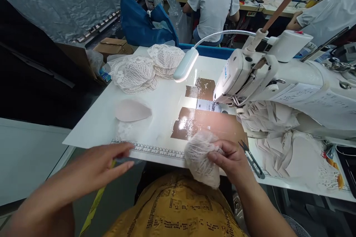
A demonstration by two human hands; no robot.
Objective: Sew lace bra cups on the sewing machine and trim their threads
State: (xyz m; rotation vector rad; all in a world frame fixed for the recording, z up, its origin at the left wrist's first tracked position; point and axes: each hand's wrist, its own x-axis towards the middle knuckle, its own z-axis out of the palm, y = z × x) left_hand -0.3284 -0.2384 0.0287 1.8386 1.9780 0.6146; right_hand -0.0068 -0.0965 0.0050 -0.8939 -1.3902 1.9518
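My right hand (229,157) is closed on a lace-covered cup piece (201,157) at the table's front edge, in front of the sewing machine (250,77). My left hand (102,164) reaches out at the front left, fingers stretched flat over a small grey object (126,160) by the printed ruler strip (155,150). A plain beige foam cup (132,110) lies on the white table (161,100) beyond my left hand. Thread snips (251,159) lie just right of my right hand.
A pile of lace cups (144,68) sits at the table's far left. A gooseneck lamp (185,64) shines near the needle. Beige fabric pieces (280,137) are heaped under the machine arm. Two people in white shirts (215,3) sit at machines behind. Blue bag (141,24) and boxes stand far left.
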